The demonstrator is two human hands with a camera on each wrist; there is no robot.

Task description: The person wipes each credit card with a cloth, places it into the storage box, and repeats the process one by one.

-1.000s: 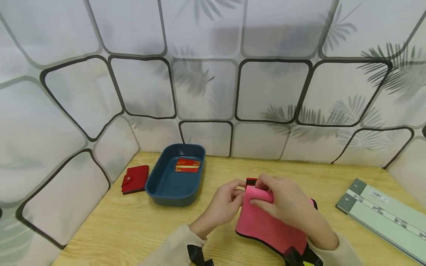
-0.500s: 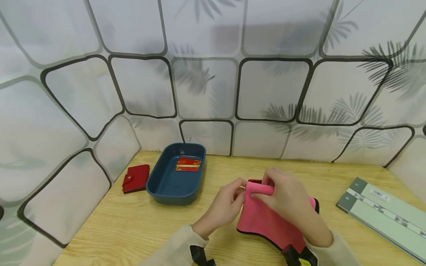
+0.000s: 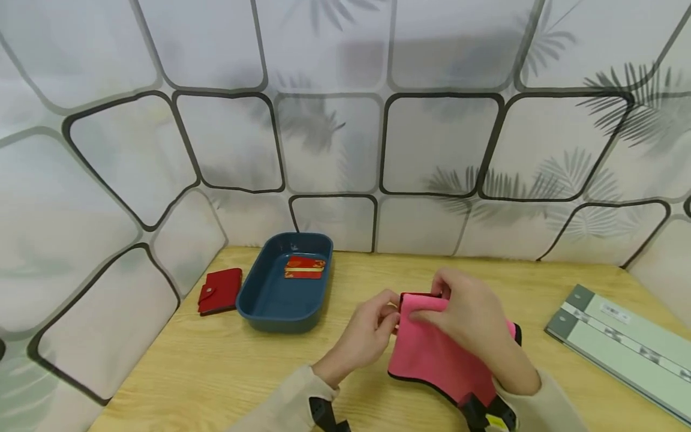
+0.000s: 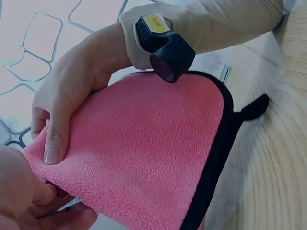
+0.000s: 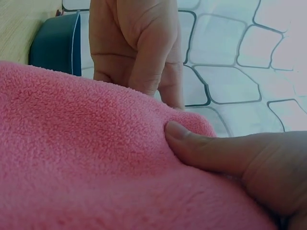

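Blue tray (image 3: 282, 298) w/ red item (image 3: 305, 264) | R hand (image 3: 472, 312) pinches pink cloth (image 3: 432, 354) | L hand (image 3: 366, 331) curled, hold unclear

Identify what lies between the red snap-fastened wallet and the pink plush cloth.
In the head view: the blue oblong tray, then bare wooden tabletop, then the left hand.

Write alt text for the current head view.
A person's right hand grips a pink, black-edged cloth in front of a mostly hidden red item, apparently pinched by the left hand. On the wooden table sit a blue tray with red-and-gold contents, a red wallet and a green binder.
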